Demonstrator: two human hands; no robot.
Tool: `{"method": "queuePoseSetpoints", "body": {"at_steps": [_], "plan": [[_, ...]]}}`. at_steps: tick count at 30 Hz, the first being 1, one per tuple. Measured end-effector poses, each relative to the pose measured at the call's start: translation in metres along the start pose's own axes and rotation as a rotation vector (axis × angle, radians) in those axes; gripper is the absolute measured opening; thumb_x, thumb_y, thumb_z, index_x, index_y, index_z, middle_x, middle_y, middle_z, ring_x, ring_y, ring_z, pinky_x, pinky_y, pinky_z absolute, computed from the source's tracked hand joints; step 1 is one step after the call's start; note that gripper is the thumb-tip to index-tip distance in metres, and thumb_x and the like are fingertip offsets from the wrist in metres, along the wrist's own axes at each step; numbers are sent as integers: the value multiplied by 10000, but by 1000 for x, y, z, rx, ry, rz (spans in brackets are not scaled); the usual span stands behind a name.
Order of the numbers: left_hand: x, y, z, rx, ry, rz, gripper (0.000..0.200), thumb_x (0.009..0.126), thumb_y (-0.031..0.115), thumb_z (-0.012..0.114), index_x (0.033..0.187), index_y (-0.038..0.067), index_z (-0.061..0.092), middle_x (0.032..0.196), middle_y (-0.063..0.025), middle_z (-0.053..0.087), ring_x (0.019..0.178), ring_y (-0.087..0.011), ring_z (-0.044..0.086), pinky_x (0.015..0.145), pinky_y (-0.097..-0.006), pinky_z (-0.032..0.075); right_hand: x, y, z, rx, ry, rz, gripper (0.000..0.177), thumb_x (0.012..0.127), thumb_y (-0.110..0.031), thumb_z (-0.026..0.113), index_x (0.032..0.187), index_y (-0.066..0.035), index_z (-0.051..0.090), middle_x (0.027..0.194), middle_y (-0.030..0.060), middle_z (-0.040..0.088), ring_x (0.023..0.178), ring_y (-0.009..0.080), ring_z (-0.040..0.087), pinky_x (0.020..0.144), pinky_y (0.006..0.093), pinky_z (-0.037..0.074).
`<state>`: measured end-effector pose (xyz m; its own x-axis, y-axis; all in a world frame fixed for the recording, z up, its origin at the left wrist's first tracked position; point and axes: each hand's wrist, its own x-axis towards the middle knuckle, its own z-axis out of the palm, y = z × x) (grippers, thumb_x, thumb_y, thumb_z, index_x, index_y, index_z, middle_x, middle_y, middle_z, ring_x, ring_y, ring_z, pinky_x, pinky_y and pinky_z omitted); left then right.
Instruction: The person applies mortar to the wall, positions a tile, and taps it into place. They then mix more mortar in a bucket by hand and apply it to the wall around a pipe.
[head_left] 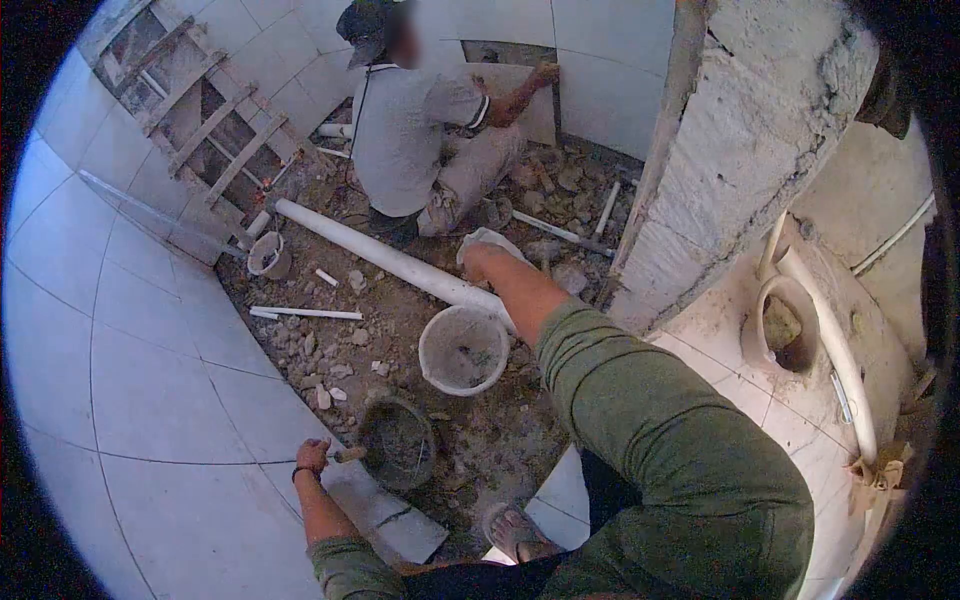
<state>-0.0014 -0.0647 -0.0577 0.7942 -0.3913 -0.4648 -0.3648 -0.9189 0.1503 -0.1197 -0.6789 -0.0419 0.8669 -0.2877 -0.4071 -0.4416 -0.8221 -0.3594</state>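
Note:
My left hand [312,456] is closed beside the large white tiles on the left. A short tool with a wooden handle [350,454] sticks out from its fingers toward a dark bucket [397,443]; its working end is not clear. My right arm stretches forward over the rubble. At its end my right hand [485,260] is closed on a pale white container or bag [494,238], partly hidden by the hand. Just below that arm stands a whitish bucket [463,350] with grey residue inside.
A co-worker [395,150] squats ahead, one hand on the wall tiles. A long white pipe [375,250] crosses the rubble floor. A wooden ladder [200,130] leans at upper left. A rough concrete edge [740,150] rises at right. A small bucket [269,256] stands farther back.

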Motion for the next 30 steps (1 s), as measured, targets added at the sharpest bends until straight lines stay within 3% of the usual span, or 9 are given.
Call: {"method": "queuePoseSetpoints", "body": {"at_steps": [2, 9, 12, 17, 20, 22, 24, 26, 30], "plan": [[-18, 39, -14, -251, -7, -318, 432, 745, 366, 580, 922, -29, 572, 796, -138, 611, 553, -204, 595, 550, -321, 472, -6, -3, -6, 1, -12, 8, 412, 569, -225, 697, 954, -98, 625, 983, 104, 610, 913, 273, 577, 754, 400, 463], [-24, 45, -14, -349, 47, -330, 434, 740, 371, 586, 928, -19, 575, 728, -130, 609, 537, -197, 586, 547, -326, 467, -48, -18, -26, 66, 71, 67, 341, 566, -180, 742, 889, -113, 658, 982, 102, 611, 903, 282, 587, 738, 438, 471], [-24, 43, -15, -298, 42, -301, 416, 741, 367, 583, 914, -12, 585, 716, -123, 611, 537, -199, 587, 548, -325, 468, -44, -19, -35, 94, -71, 81, 346, 572, -183, 738, 896, -94, 654, 991, 102, 608, 904, 280, 587, 740, 440, 471], [-15, 30, -9, -281, 2, -275, 399, 738, 360, 581, 893, -8, 597, 742, -128, 622, 541, -206, 592, 569, -336, 469, -52, -20, -29, 88, 62, 97, 324, 571, -187, 738, 870, -88, 660, 980, 101, 613, 893, 281, 591, 734, 435, 475], [15, -25, 21, -118, 86, 10, 399, 749, 357, 567, 902, -10, 597, 770, -152, 621, 607, -233, 610, 607, -351, 473, -23, -9, -12, 29, 60, 61, 325, 572, -188, 737, 872, -90, 660, 975, 105, 614, 891, 279, 592, 733, 431, 477], [9, -22, 18, -78, 104, 78, 407, 752, 363, 563, 911, -10, 596, 792, -159, 618, 666, -246, 612, 622, -354, 475, 2, 0, 1, -20, 36, 18, 333, 572, -190, 721, 883, -89, 656, 970, 106, 615, 891, 279, 588, 738, 417, 474], [-1, -9, 10, -133, 72, -33, 414, 753, 369, 562, 922, -8, 595, 813, -161, 616, 692, -253, 613, 625, -355, 477, 16, 5, 8, -70, 0, -26, 347, 572, -195, 690, 900, -89, 649, 961, 104, 617, 893, 280, 581, 746, 393, 468], [-12, 24, -3, -281, -8, -324, 422, 752, 375, 564, 934, -4, 593, 833, -158, 615, 688, -251, 611, 616, -353, 478, 16, 5, 9, -85, 17, 5, 361, 568, -202, 695, 907, -87, 647, 965, 97, 617, 898, 275, 578, 741, 392, 469], [9, -12, 17, -221, 56, -118, 420, 745, 384, 578, 919, 2, 593, 774, -139, 618, 573, -215, 599, 561, -341, 472, 3, 2, 2, -53, -6, 31, 365, 568, -202, 691, 914, -90, 648, 969, 92, 617, 911, 269, 574, 738, 394, 469]]}}
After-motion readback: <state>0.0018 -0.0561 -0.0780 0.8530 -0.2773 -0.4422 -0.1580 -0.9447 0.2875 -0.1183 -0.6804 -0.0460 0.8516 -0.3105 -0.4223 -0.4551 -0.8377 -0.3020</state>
